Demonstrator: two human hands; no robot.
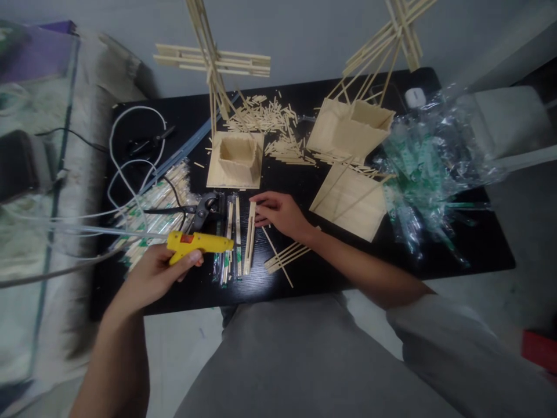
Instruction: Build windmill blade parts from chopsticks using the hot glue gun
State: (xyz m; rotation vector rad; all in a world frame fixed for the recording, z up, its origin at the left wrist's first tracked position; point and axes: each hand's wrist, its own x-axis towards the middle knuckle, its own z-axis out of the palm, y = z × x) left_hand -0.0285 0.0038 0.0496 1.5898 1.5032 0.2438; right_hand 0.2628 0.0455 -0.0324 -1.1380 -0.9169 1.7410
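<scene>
grey trousers (304, 360) fill the near edge, the person's lap drawn up to a long black table (478, 244). on its right end sits the biggest thing there, a crumpled heap of clear plastic wrappers (426, 168) with green print. next to that stands a tall stick structure (350, 128), a box of pale wood with long sticks rising from it. a flat panel of sticks (350, 200) lies just in front of it. towards the middle is a small open box (238, 158) on a square base, with its own sticks climbing up behind. a scatter of cut stick ends (261, 116) lies between the two boxes at the far side. at the left end a white cable (130, 168) loops over packs of wrapped chopsticks (161, 203), and black cutters (198, 210) lie beside them.

the left hand (152, 273) is closed round the grip of a yellow glue gun (198, 244), its nozzle pointing right at the near middle of the table. just past the nozzle lies a joined stick strip (250, 238), lengthwise towards the person. the right hand (281, 213) lies just to the strip's right, its fingertips laid on the far end. i can't make out whether it pinches the strip or only presses it. a few loose sticks (287, 255) lie crossed under that wrist.
</scene>
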